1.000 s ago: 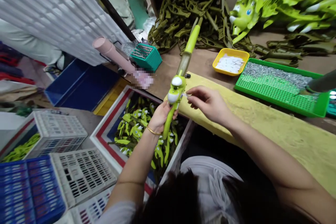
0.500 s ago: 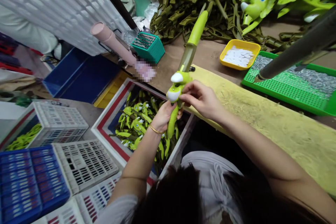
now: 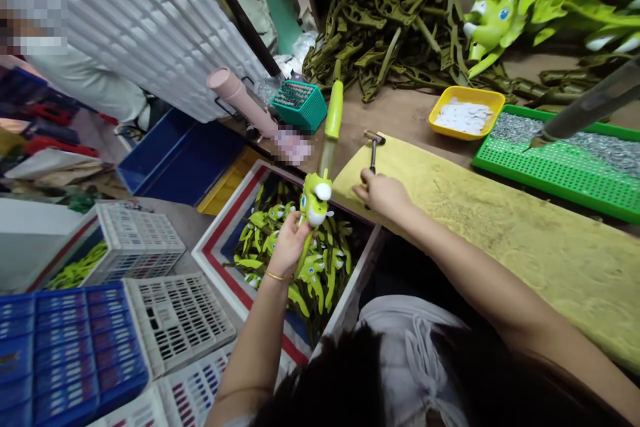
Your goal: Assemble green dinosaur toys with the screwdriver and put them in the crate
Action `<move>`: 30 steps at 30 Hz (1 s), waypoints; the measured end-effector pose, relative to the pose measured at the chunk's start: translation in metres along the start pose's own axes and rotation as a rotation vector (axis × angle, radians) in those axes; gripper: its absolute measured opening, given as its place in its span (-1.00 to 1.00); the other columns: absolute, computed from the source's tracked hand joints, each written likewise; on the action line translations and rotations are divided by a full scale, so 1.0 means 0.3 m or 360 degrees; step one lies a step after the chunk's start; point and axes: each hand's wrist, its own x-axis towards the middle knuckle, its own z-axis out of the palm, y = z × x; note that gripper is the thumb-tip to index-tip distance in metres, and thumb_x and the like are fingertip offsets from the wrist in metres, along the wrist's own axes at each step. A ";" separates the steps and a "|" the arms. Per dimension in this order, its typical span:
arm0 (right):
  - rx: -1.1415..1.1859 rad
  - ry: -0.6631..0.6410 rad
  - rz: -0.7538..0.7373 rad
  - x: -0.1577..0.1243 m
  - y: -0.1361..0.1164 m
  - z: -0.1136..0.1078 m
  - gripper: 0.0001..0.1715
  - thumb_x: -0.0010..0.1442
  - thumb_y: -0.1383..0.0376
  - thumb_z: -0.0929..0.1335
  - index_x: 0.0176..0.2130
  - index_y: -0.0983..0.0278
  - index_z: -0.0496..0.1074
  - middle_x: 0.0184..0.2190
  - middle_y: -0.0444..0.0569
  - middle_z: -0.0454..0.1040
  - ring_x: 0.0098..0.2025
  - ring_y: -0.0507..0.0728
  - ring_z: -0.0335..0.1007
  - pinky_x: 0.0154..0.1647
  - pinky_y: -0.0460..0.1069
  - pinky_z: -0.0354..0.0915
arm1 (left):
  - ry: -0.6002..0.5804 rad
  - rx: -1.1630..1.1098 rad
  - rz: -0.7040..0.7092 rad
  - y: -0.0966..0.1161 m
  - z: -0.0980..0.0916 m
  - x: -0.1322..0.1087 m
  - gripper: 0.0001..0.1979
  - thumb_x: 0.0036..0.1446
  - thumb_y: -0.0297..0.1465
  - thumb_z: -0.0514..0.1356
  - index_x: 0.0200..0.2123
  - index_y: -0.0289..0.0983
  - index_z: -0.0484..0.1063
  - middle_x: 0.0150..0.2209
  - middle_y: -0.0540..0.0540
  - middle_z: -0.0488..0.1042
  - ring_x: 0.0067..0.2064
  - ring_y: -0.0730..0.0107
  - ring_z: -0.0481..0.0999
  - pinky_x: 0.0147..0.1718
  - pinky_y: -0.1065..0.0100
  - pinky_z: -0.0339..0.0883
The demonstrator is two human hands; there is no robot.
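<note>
My left hand (image 3: 287,245) grips a lime-green plastic toy (image 3: 314,199) with a blue-eyed animal head and white muzzle parts. A long olive and green section of the toy points up towards the table's back, and its lower green part hangs over a crate. A small white piece sticks out beside the muzzle. My right hand (image 3: 387,195) is closed round the handle of a small hammer (image 3: 374,150) at the near left end of a yellow board. The hammer's metal head points away from me, apart from the toy.
Below my left hand, a white and red crate (image 3: 220,230) holds many similar toys. On the table are a yellow tray (image 3: 434,117) of white pieces, a green tray (image 3: 545,170) of metal pins, a teal basket (image 3: 313,113), a pink flask (image 3: 243,100) and olive parts (image 3: 380,47).
My right hand has left the toy, moved right and taken hold of the hammer. My left hand has shifted left and down with the toy, which is turned more upright.
</note>
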 end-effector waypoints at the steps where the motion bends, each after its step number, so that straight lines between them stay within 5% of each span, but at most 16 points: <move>1: 0.0010 0.0037 0.0042 -0.030 0.026 -0.034 -0.71 0.22 0.05 0.29 -0.14 0.15 0.35 -0.36 0.04 0.50 -0.29 0.23 0.43 -0.15 0.14 0.30 | 0.0021 0.0033 0.0001 -0.015 -0.011 -0.008 -0.44 -0.14 -0.01 0.38 -0.25 -0.22 0.23 -0.57 0.12 0.35 -0.59 0.55 0.28 -0.57 0.49 0.13; 5: 0.0248 0.0163 0.0132 -0.150 0.145 -0.164 -0.35 0.24 0.22 0.21 0.29 0.19 0.07 -0.29 0.05 0.54 -0.35 0.21 0.45 -0.15 0.17 0.36 | 0.0054 0.0202 -0.0028 -0.080 -0.044 -0.055 -0.46 -0.17 -0.11 0.40 -0.23 -0.24 0.24 -0.51 0.09 0.40 -0.53 0.51 0.32 -0.50 0.47 0.14; 10: 0.0216 0.0446 0.0058 -0.236 0.201 -0.195 -0.42 0.26 0.21 0.20 0.23 0.23 0.30 -0.15 0.10 0.55 -0.13 0.27 0.48 0.03 0.23 0.33 | 0.0063 0.1096 0.0102 -0.112 -0.047 -0.117 -0.52 -0.14 -0.10 0.35 -0.25 -0.21 0.27 -0.45 0.04 0.38 -0.41 0.34 0.40 -0.38 0.37 0.20; 14: 0.0077 0.0430 -0.0066 -0.230 0.191 -0.160 -0.42 0.29 0.22 0.19 0.27 0.17 0.26 -0.07 0.09 0.53 -0.03 0.29 0.45 0.07 0.22 0.32 | 0.0077 0.1428 0.0106 -0.099 -0.043 -0.132 -0.51 -0.12 -0.02 0.30 -0.25 -0.20 0.27 -0.52 0.07 0.30 -0.51 0.35 0.31 -0.44 0.36 0.13; 18: -0.0129 0.0331 0.0027 -0.253 0.177 -0.156 -0.41 0.29 0.26 0.18 0.27 0.23 0.28 -0.21 0.13 0.54 -0.13 0.28 0.47 0.00 0.20 0.34 | 0.0067 0.1503 0.0114 -0.091 -0.053 -0.126 -0.51 -0.09 0.01 0.27 -0.25 -0.21 0.27 -0.55 0.10 0.25 -0.58 0.43 0.20 -0.48 0.38 0.07; 22: -0.0100 0.0643 -0.0272 -0.352 0.193 -0.137 -0.42 0.33 0.19 0.15 0.27 0.22 0.27 -0.20 0.08 0.53 -0.17 0.18 0.45 -0.11 0.06 0.39 | 0.0037 0.1502 0.0103 -0.113 -0.049 -0.113 -0.49 -0.07 0.03 0.26 -0.23 -0.21 0.26 -0.50 0.09 0.27 -0.58 0.45 0.20 -0.49 0.38 0.07; 30: -0.0279 0.0637 -0.0321 -0.450 0.291 -0.073 -0.51 0.33 0.23 0.20 0.18 0.24 0.39 -0.29 0.03 0.58 -0.33 0.10 0.48 -0.30 -0.02 0.39 | -0.0013 0.1365 0.0163 -0.168 0.093 -0.052 -0.57 0.01 -0.03 0.20 -0.26 -0.18 0.13 -0.53 0.13 0.18 -0.55 0.43 0.24 -0.51 0.40 0.03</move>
